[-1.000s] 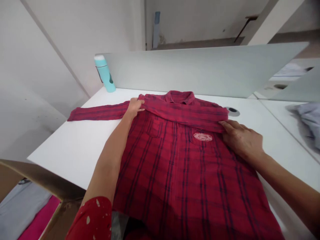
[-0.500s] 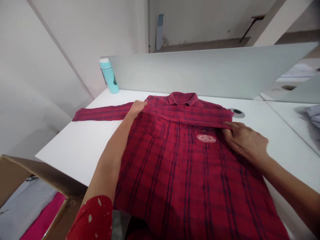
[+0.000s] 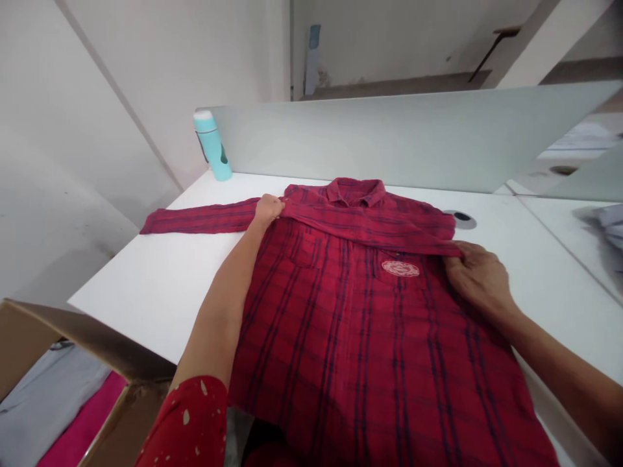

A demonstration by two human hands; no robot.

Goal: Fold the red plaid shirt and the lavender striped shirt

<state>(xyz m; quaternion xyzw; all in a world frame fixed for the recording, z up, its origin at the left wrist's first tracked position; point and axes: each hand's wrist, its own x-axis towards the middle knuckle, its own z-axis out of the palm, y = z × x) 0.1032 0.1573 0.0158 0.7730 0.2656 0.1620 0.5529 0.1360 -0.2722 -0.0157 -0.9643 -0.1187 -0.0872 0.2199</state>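
Observation:
A red and navy checked shirt point(image 3: 341, 311) lies front up on the white table point(image 3: 150, 292), its collar at the far side and its hem hanging over the near edge. One sleeve is folded across the chest; the other stretches out to the left. My left hand point(image 3: 270, 207) pinches the end of the folded sleeve near the left shoulder. At the right side, my right hand point(image 3: 479, 272) grips the lower edge of that sleeve by its fold. A pale round emblem point(image 3: 400, 268) shows on the right chest pocket.
A turquoise bottle point(image 3: 214, 148) stands at the far left corner, by a frosted divider point(image 3: 370, 143). Below the table's left edge, an open cardboard box point(image 3: 87, 334) holds grey and pink cloth. A round cable hole point(image 3: 462, 219) lies beyond the right shoulder.
My right hand has shifted slightly, pulling the sleeve's lower edge to the right and drawing it slantwise. My left hand stays at nearly the same spot.

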